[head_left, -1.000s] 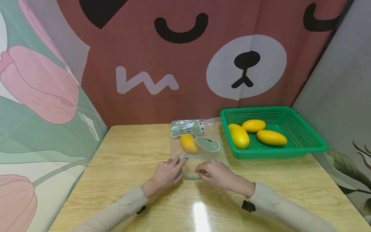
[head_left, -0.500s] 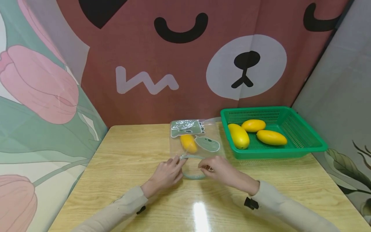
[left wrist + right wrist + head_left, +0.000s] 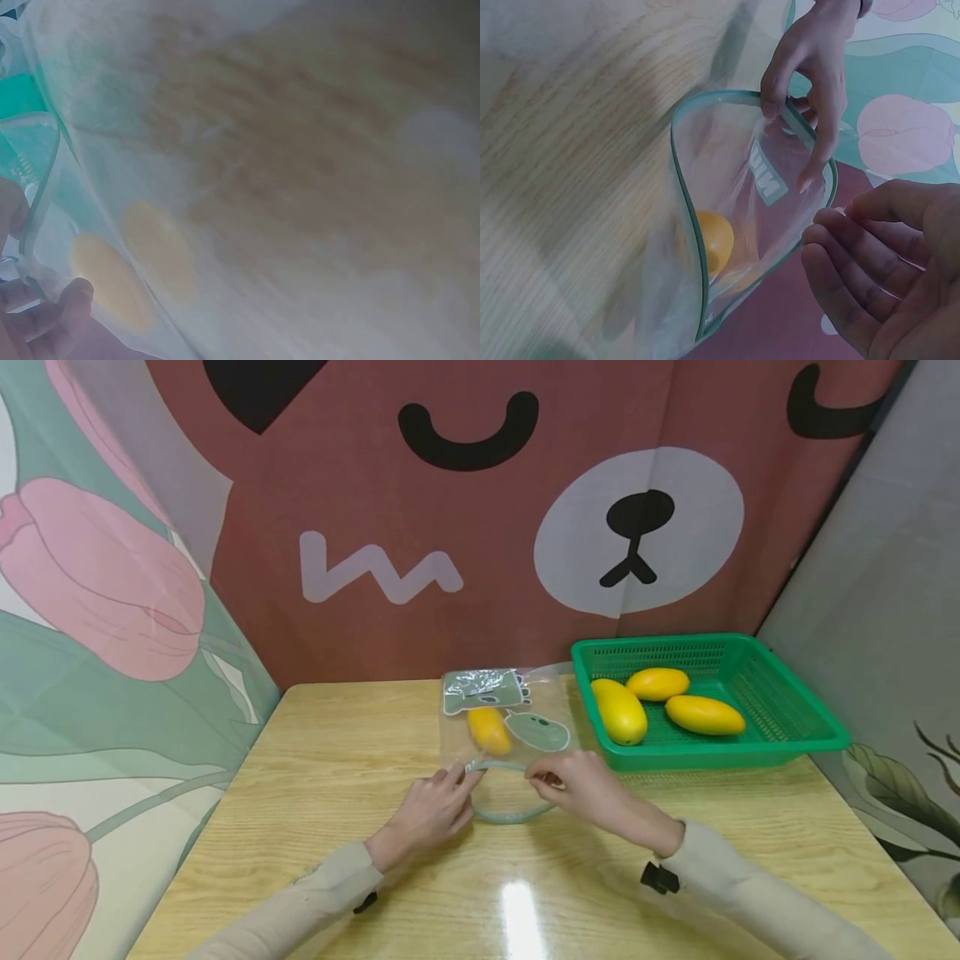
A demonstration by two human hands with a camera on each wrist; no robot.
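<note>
A clear plastic zip bag point(image 3: 512, 817) with a green rim and printed pictures lies on the table, its mouth parted toward me. One mango point(image 3: 489, 731) shows through the film. My left hand point(image 3: 427, 806) grips the rim at the left of the mouth. At the right, my right hand point(image 3: 581, 789) has thumb and index finger together at the rim and seems to pinch it; the exact contact is unclear. In the right wrist view the mango point(image 3: 716, 240) sits inside the bag, below the left hand point(image 3: 814, 64). The left wrist view is mostly blurred by film.
A green plastic basket point(image 3: 727, 749) stands at the back right, close beside the bag. It holds three mangoes, such as this one point(image 3: 705, 716). Behind the wooden table point(image 3: 337, 735) hangs a printed brown curtain point(image 3: 360, 643).
My right hand has slid to the right and slightly away from me along the bag's mouth, uncovering more of the near rim. The left hand has stayed in place.
</note>
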